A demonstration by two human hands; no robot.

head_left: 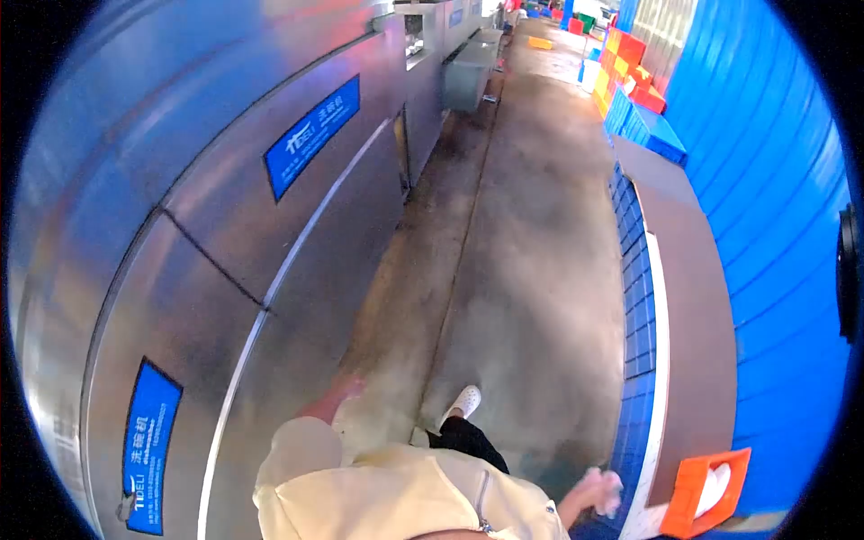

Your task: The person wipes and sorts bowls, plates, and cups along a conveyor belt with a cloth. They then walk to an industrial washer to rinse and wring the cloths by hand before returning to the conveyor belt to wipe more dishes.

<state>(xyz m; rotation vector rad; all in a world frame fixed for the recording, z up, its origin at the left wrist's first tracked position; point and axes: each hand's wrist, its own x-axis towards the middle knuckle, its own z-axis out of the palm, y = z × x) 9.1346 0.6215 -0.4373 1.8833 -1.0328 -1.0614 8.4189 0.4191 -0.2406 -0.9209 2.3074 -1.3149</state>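
My left hand (349, 389) hangs low in front of the yellow top I wear, beside the steel machine. It is smeared by motion and its fingers do not show clearly. My right hand (589, 493) is down at my right side, near the blue-tiled side of a long counter (693, 297). Its fingers look curled, with a pale pinkish patch at their ends that I cannot make out. The orange bin (684, 504) with a white thing in it sits on the counter, to the right of this hand and apart from it.
A long steel dishwasher (225, 243) with blue labels lines the left side. Concrete floor (531, 243) runs ahead, with a dark seam along it. Blue crates (652, 130) and orange and yellow crates (621, 63) are stacked ahead right. A blue corrugated wall (774, 225) bounds the right.
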